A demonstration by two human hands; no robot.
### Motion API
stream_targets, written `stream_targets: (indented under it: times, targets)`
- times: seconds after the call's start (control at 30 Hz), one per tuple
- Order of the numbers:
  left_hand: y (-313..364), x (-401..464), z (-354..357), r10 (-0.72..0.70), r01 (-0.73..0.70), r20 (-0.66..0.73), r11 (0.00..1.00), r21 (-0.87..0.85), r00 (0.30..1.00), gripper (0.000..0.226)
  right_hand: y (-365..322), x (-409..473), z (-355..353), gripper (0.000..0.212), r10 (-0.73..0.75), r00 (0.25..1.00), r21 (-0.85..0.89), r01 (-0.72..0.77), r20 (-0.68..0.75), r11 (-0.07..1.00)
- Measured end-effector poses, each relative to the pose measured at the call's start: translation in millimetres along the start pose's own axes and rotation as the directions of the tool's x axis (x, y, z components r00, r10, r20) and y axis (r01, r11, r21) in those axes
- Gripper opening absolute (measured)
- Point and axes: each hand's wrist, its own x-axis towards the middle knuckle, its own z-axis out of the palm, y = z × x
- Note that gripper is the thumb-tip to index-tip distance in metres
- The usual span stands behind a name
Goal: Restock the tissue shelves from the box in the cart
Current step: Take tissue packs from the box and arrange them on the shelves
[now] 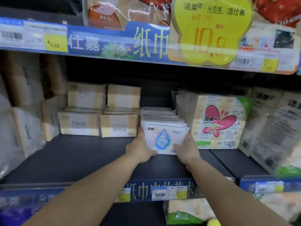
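A row of white tissue packs (pixel 163 136) with a blue drop on the front stands on the dark middle shelf (pixel 81 159), running back into the shelf. My left hand (pixel 140 149) grips the left side and bottom corner of the front pack. My right hand (pixel 187 149) holds its right side, thumb across the lower front. Both arms reach in over the shelf's front edge. The cart and its box are out of view.
Tan "Face" tissue packs (pixel 99 124) are stacked left of the white row. A multipack with a pink butterfly (pixel 218 123) stands right of it. Tall wrapped packs fill both ends. A yellow price sign (pixel 210 30) hangs from the upper shelf edge.
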Motion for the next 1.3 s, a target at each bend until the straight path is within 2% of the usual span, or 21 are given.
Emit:
stream_targets:
  times: [0.17, 0.27, 0.37, 0.47, 0.63, 0.73, 0.83, 0.93, 1.03, 1.17, 1.23, 1.3]
  targets:
    - [-3.6, 1.7, 0.3, -0.013, 0.016, -0.054, 0.998, 0.056, 0.998, 0.103, 0.8, -3.4, -8.6, 0.081, -0.077, 0.989, -0.113, 0.091, 0.122, 0.989]
    - [-7.8, 5.0, 3.5, -0.014, 0.016, -0.025, 0.998, 0.069, 1.0, 0.106, 0.2, -4.3, -9.2, 0.093, -0.126, 0.988, -0.175, 0.14, 0.084, 0.975]
    - [-8.2, 7.0, 5.5, -0.016, 0.018, -0.02, 0.994, 0.103, 1.0, 0.1, -2.3, -8.4, -9.8, 0.09, -0.149, 0.988, -0.18, 0.155, 0.05, 0.971]
    - [-7.4, 8.7, 6.1, -0.038, 0.041, -0.024, 0.992, 0.121, 0.999, 0.096, -5.4, -9.9, -10.4, 0.077, -0.116, 0.992, -0.219, 0.124, 0.052, 0.968]
    - [-4.8, 8.5, 0.1, -0.071, 0.072, -0.027, 0.996, 0.045, 0.997, 0.108, -11.4, -10.0, -11.7, 0.059, -0.029, 0.999, -0.304, 0.04, 0.039, 0.952]
    - [-4.6, 3.6, -8.1, -0.102, 0.102, 0.003, 0.995, 0.005, 0.995, 0.105, -11.9, -16.2, -16.2, 0.053, 0.012, 0.999, -0.303, 0.004, 0.05, 0.953]
    - [-2.1, -7.9, -18.7, -0.145, 0.146, 0.034, 0.988, -0.056, 0.989, 0.117, -10.9, -25.6, -25.8, 0.044, 0.009, 0.998, -0.283, 0.011, 0.07, 0.959]
    - [8.3, -27.7, -25.9, -0.171, 0.171, 0.01, 0.984, -0.043, 0.985, 0.119, -13.9, -39.9, -42.9, 0.054, -0.016, 0.995, -0.311, 0.046, 0.097, 0.949]
    - [30.4, -53.5, -24.0, -0.108, 0.108, -0.067, 0.994, 0.009, 0.992, 0.1, -11.7, -58.5, -71.0, 0.072, -0.066, 0.992, -0.311, 0.096, 0.106, 0.946]
    - [81.9, -103.6, 9.6, -0.017, 0.042, -0.092, 0.962, 0.271, 0.996, 0.09, 7.9, -97.3, -137.8, 0.063, -0.162, 0.977, -0.393, 0.205, 0.141, 0.896]
    - [117.4, -137.4, 42.6, 0.065, -0.04, -0.058, 0.932, 0.36, 0.996, 0.081, 30.5, -117.2, -182.7, 0.061, -0.204, 0.968, -0.512, 0.251, 0.148, 0.821]
    - [154.3, -168.7, 87.7, 0.153, -0.161, 0.05, 0.904, 0.396, 0.987, 0.071, 63.1, -134.3, -230.8, 0.063, -0.184, 0.971, -0.589, 0.24, 0.155, 0.771]
